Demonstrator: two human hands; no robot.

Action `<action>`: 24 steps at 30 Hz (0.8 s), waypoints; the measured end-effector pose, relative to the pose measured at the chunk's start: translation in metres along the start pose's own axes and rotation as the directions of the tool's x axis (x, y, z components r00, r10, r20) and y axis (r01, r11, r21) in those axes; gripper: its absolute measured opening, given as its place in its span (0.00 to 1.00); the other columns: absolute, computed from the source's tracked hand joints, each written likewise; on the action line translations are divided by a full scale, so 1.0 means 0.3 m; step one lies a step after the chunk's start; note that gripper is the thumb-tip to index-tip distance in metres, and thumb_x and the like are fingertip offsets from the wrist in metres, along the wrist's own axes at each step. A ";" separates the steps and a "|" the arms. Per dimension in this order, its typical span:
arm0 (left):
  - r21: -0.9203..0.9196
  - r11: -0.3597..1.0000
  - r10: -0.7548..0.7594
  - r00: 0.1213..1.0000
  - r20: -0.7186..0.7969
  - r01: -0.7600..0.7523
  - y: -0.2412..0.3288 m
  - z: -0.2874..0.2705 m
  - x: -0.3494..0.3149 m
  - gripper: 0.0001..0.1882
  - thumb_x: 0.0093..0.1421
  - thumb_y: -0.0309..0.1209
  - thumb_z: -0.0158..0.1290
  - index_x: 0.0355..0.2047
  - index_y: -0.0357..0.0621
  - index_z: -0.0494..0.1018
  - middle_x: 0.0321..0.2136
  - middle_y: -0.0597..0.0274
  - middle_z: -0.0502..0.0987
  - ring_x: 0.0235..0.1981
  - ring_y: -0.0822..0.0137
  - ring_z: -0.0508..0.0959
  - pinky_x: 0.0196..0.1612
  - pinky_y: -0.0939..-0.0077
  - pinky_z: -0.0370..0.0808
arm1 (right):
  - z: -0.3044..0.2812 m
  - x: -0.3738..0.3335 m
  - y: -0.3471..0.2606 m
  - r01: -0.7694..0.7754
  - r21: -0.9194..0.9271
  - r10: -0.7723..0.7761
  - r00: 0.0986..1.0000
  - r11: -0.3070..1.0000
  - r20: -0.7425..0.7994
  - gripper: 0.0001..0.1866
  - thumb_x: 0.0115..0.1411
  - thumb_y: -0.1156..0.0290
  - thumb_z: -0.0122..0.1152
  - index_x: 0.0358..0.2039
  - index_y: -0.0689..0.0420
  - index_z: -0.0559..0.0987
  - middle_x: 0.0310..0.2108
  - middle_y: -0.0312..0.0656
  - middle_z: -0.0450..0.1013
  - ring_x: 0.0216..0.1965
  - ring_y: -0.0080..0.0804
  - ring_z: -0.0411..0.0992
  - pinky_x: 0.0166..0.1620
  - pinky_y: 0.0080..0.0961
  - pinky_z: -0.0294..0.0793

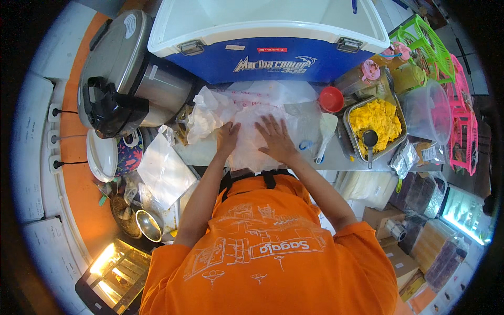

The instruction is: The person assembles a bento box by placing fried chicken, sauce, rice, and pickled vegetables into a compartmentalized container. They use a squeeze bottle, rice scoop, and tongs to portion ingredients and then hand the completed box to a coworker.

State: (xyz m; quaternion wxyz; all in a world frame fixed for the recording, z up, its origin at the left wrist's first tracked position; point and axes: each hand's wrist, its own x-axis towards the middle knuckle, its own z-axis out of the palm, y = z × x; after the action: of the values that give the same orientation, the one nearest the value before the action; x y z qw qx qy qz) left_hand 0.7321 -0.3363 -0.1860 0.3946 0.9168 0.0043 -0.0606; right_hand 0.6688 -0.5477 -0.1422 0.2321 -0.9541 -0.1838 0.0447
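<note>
A thin, translucent whitish sheet [252, 149] is spread on the metal counter in front of me, overhanging its near edge. My right hand [276, 140] lies flat on its right part with the fingers spread. At the sheet's left side, my left hand [228, 137] has its fingers bent together on the edge. Crumpled white paper [203, 118] lies just beyond that hand. More printed translucent sheets [275, 92] lie behind, against the cooler box. To the right are a white spatula [326, 131] and a small blue ring-shaped piece [305, 145].
A blue-and-white cooler box [220, 65] stands open at the back. On the left is a large steel cooker [163, 89]. At right, a metal tray [349, 137] holds yellow food and a black ladle [370, 138], near a red cup [331, 99] and a clear tub [428, 113].
</note>
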 end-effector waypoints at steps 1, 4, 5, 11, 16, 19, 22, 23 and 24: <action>0.044 0.999 0.021 1.000 -0.007 -0.021 -0.010 0.000 0.006 0.20 0.63 0.42 0.56 0.26 0.34 0.73 0.20 0.49 0.76 0.21 0.54 0.76 0.29 0.62 0.70 | 0.018 0.000 0.038 0.008 0.000 -0.008 1.000 1.000 0.002 0.46 0.55 0.47 0.65 0.70 0.46 0.58 0.71 0.43 0.50 0.74 0.45 0.41 0.72 0.53 0.36; 0.139 0.988 -0.065 0.998 0.026 0.061 -0.016 -0.029 -0.011 0.14 0.61 0.38 0.57 0.30 0.38 0.73 0.25 0.49 0.77 0.27 0.50 0.78 0.32 0.60 0.72 | 0.045 -0.003 0.112 0.035 0.010 -0.035 0.998 0.999 0.044 0.56 0.46 0.38 0.68 0.71 0.45 0.55 0.74 0.40 0.45 0.75 0.44 0.35 0.72 0.57 0.28; 0.149 0.988 -0.035 0.999 -0.005 0.035 -0.010 -0.046 -0.027 0.12 0.61 0.36 0.58 0.31 0.39 0.73 0.27 0.49 0.78 0.30 0.50 0.79 0.33 0.60 0.73 | 0.043 -0.004 0.126 0.044 0.031 -0.046 0.997 0.999 0.058 0.58 0.44 0.37 0.69 0.71 0.46 0.55 0.74 0.40 0.45 0.75 0.44 0.34 0.72 0.57 0.28; 0.265 0.708 0.619 0.756 0.213 -0.654 0.076 -0.075 -0.091 0.35 0.55 0.42 0.62 0.61 0.43 0.66 0.63 0.54 0.63 0.66 0.48 0.60 0.67 0.47 0.54 | 0.013 0.059 0.144 0.132 0.007 -0.131 0.985 0.991 0.113 0.67 0.31 0.39 0.76 0.71 0.46 0.55 0.74 0.43 0.43 0.75 0.45 0.35 0.71 0.60 0.29; 0.401 0.633 0.424 0.730 0.536 -0.663 0.075 -0.064 -0.013 0.59 0.49 0.65 0.58 0.71 0.42 0.49 0.73 0.53 0.45 0.74 0.50 0.38 0.73 0.50 0.37 | -0.009 0.083 0.164 0.206 0.000 -0.204 0.971 0.979 0.125 0.69 0.27 0.36 0.77 0.70 0.48 0.58 0.74 0.45 0.44 0.75 0.44 0.37 0.72 0.58 0.30; 0.436 0.629 0.412 0.751 0.515 -0.644 0.050 -0.085 0.000 0.63 0.46 0.68 0.59 0.71 0.42 0.48 0.73 0.53 0.43 0.74 0.49 0.37 0.72 0.47 0.37 | -0.021 0.065 0.180 0.189 0.070 -0.195 0.977 0.979 0.088 0.64 0.34 0.38 0.76 0.71 0.47 0.56 0.74 0.44 0.44 0.75 0.42 0.38 0.73 0.53 0.32; 0.462 0.646 0.371 0.779 0.505 -0.607 0.039 -0.106 -0.002 0.65 0.43 0.70 0.59 0.72 0.44 0.47 0.73 0.53 0.42 0.74 0.48 0.37 0.71 0.41 0.37 | -0.029 0.047 0.191 0.063 0.020 -0.064 0.996 0.998 0.055 0.61 0.39 0.36 0.72 0.71 0.48 0.57 0.74 0.45 0.45 0.75 0.43 0.38 0.72 0.54 0.32; 0.466 0.655 0.353 0.786 0.507 -0.595 0.039 -0.111 -0.003 0.66 0.42 0.70 0.60 0.72 0.45 0.47 0.73 0.53 0.41 0.74 0.47 0.37 0.71 0.40 0.37 | -0.032 0.042 0.192 0.081 0.015 -0.081 0.997 0.997 -0.007 0.60 0.40 0.36 0.71 0.71 0.47 0.57 0.74 0.45 0.44 0.75 0.43 0.37 0.72 0.54 0.33; 0.473 0.658 0.351 0.794 0.496 -0.586 0.041 -0.113 -0.005 0.66 0.41 0.70 0.60 0.72 0.45 0.47 0.73 0.53 0.41 0.74 0.46 0.37 0.70 0.38 0.38 | -0.034 0.039 0.190 0.067 0.012 -0.067 0.998 0.998 -0.006 0.59 0.42 0.36 0.70 0.71 0.47 0.57 0.74 0.45 0.44 0.75 0.43 0.37 0.73 0.53 0.33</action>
State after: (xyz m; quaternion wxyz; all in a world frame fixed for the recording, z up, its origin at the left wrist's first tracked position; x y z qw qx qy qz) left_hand 0.7351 -0.3201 -0.1537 0.0756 0.9335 -0.3291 -0.1205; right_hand 0.7003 -0.5948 -0.1594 0.2400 -0.9461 -0.2148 0.0352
